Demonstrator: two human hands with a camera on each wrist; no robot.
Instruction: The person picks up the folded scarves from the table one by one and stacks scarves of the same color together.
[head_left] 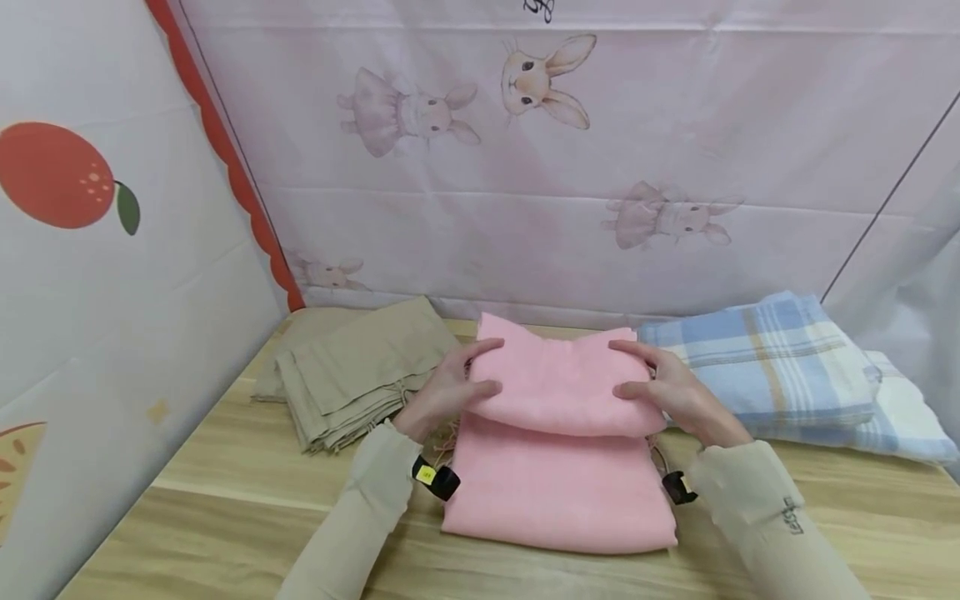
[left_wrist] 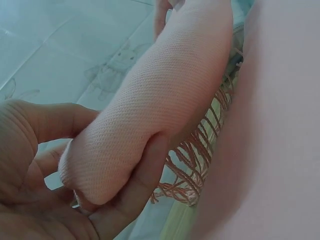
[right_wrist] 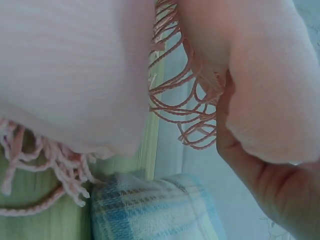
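A pink fringed cloth (head_left: 558,467) lies folded on the wooden table (head_left: 225,517), its far part raised in a thick fold. My left hand (head_left: 450,387) grips the left end of that fold, thumb under and fingers over; the left wrist view shows the pink cloth (left_wrist: 160,100) pinched in the left hand (left_wrist: 60,190). My right hand (head_left: 663,383) grips the right end the same way. In the right wrist view the pink cloth (right_wrist: 70,70) and its fringe (right_wrist: 185,110) hang by the right hand (right_wrist: 270,180).
A folded beige cloth (head_left: 352,367) lies left of the pink one. A blue plaid blanket (head_left: 780,358) on a white pillow (head_left: 907,417) lies at the right, also seen as the plaid blanket (right_wrist: 150,210). Printed fabric walls (head_left: 600,167) close the back and left.
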